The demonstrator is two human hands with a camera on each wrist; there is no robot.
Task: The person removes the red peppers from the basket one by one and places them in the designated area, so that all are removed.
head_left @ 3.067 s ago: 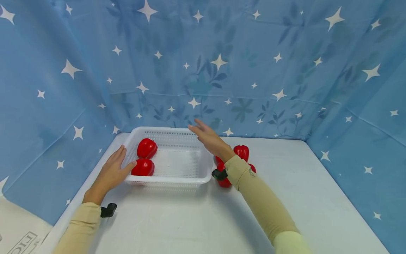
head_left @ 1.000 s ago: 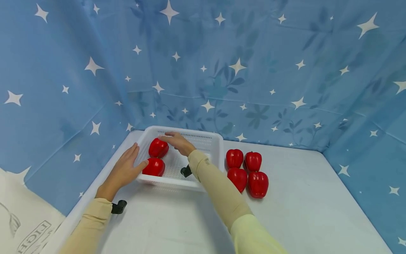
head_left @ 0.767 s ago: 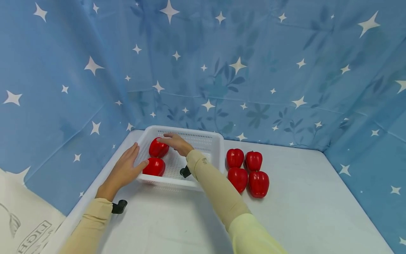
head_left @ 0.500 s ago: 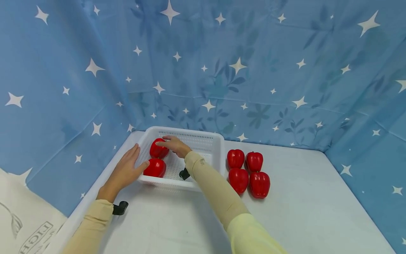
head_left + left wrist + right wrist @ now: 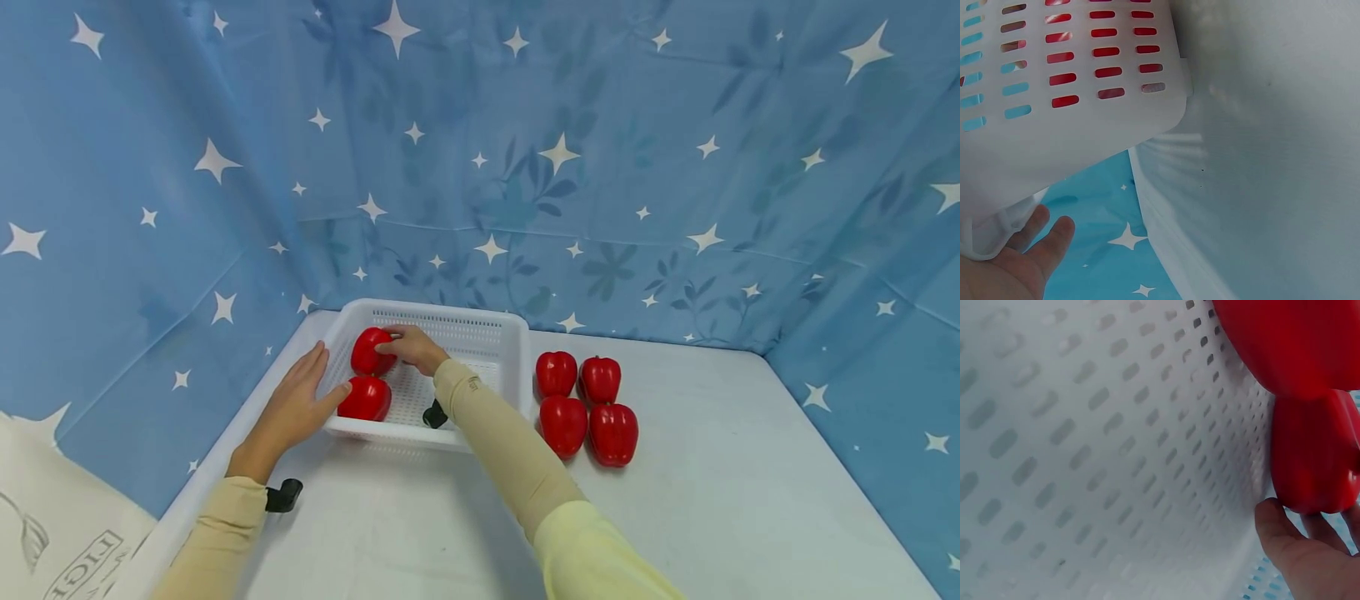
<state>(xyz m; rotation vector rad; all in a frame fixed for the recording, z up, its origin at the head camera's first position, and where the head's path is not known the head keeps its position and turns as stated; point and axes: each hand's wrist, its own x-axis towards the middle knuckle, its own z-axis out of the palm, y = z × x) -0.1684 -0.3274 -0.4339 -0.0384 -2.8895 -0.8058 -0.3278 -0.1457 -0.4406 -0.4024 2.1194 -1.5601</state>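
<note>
Two glossy red bell peppers lie at the left end of a white perforated basket (image 5: 495, 342). My right hand (image 5: 412, 348) reaches inside and grips the far bell pepper (image 5: 369, 353) at its right side. In the right wrist view, thumb and fingers meet the end of that pepper (image 5: 1310, 450); some fingertips are hidden behind it. Against the basket's left side rests my left hand (image 5: 296, 404), fingers straight, thumb over the rim beside the near bell pepper (image 5: 366, 398). The left wrist view has its fingers (image 5: 1054, 247) extended outside the basket.
Several more red bell peppers (image 5: 564, 425) stand grouped on the white table (image 5: 720, 467), right of the basket. Blue star-patterned curtains (image 5: 480, 167) enclose the back and sides. A pale printed cloth (image 5: 60, 525) lies at lower left.
My right hand has come from above the basket's right rim to the far bell pepper, and over the last half second it has lowered and closed on it. The left hand stays at the basket.
</note>
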